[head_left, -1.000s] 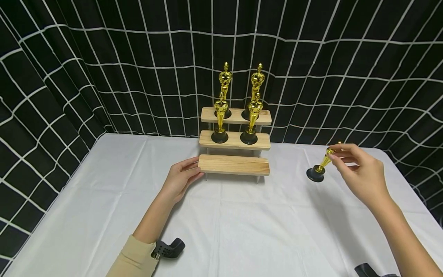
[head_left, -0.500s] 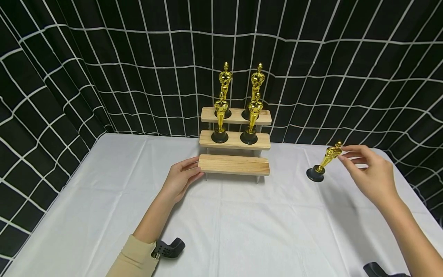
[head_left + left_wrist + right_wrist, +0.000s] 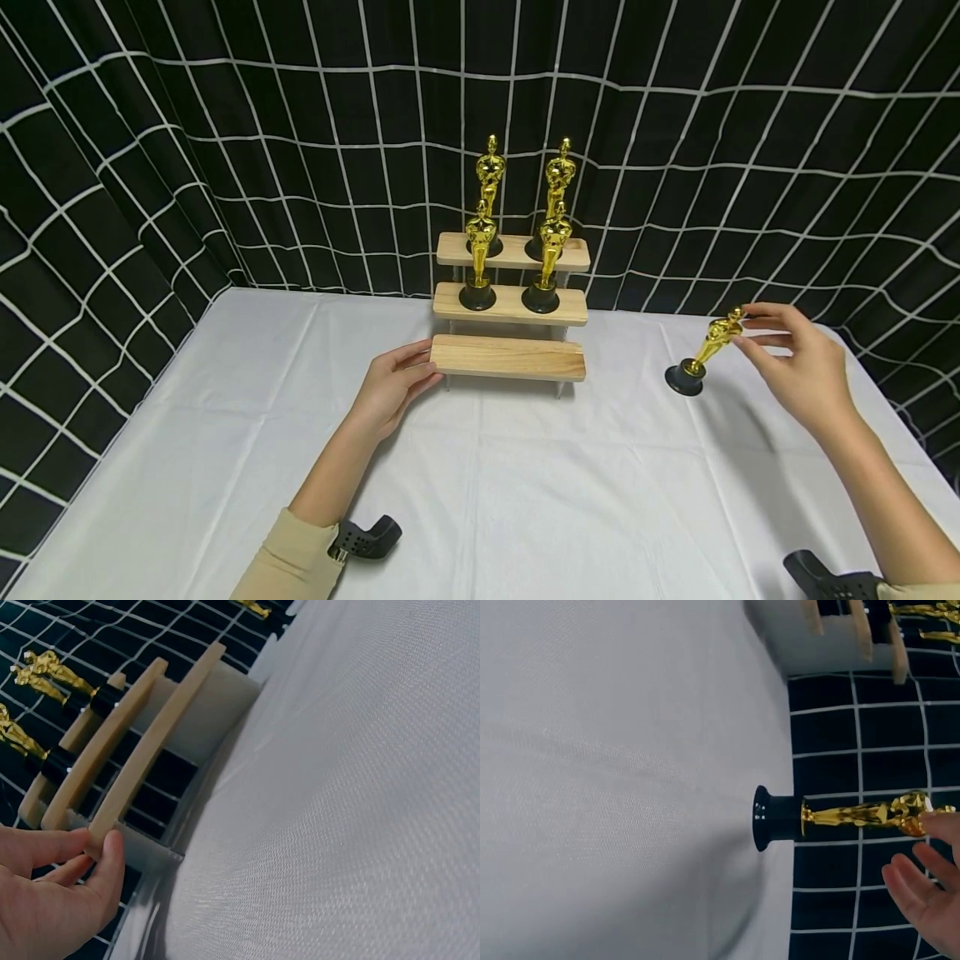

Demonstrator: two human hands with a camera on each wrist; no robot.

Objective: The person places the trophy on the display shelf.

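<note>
My left hand pinches the left end of the lowest wooden shelf of a three-step display stand; in the left wrist view the thumb and fingertips sit on the end of that board. At the right, a gold figure trophy with a round black base stands on the white cloth. My right hand holds it by the upper body between thumb and index finger. In the right wrist view the thumb overlaps the torso, while the other fingers hang beside it. The lowest shelf bears nothing.
Two matching trophies stand on the middle shelf, and two more on the top shelf. A black curtain with white grid lines hangs behind the table's far edge. White cloth covers the table.
My right hand has shifted off the front of the trophy to its right side, then its index finger has risen toward the head. The trophy and my left hand have stayed in place.
</note>
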